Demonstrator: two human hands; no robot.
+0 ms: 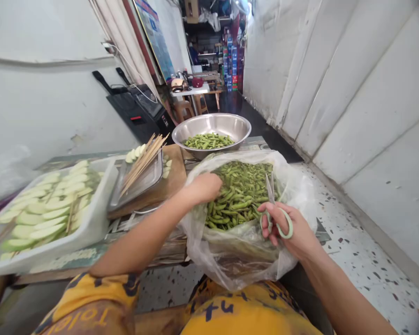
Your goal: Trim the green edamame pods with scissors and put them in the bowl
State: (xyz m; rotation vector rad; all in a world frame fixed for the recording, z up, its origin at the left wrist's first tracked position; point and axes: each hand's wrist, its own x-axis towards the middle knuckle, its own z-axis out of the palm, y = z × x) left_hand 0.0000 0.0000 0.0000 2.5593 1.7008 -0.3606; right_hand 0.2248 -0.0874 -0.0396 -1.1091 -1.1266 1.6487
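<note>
A clear plastic bag [226, 260] full of green soybean pods [239, 197] stands open in front of me. My left hand [206, 187] reaches over the bag's left side, its fingertips at the pods; the fingers are mostly hidden behind the hand. At the bag's right edge, my right hand [282, 223] holds scissors [278, 218] with pale green handles, blades pointing up and slightly apart. Beyond the bag sits a wide metal bowl [242, 132] with more pods [209, 140] in its bottom.
On the left, a white plastic tub [101, 186] holds skewered pale green slices [45, 209]. Beside it, wooden skewers [145, 163] lie across a metal tray [153, 179] on a wooden board [176, 163]. A black case [136, 109] leans by the wall; a white wall [363, 83] runs along the right.
</note>
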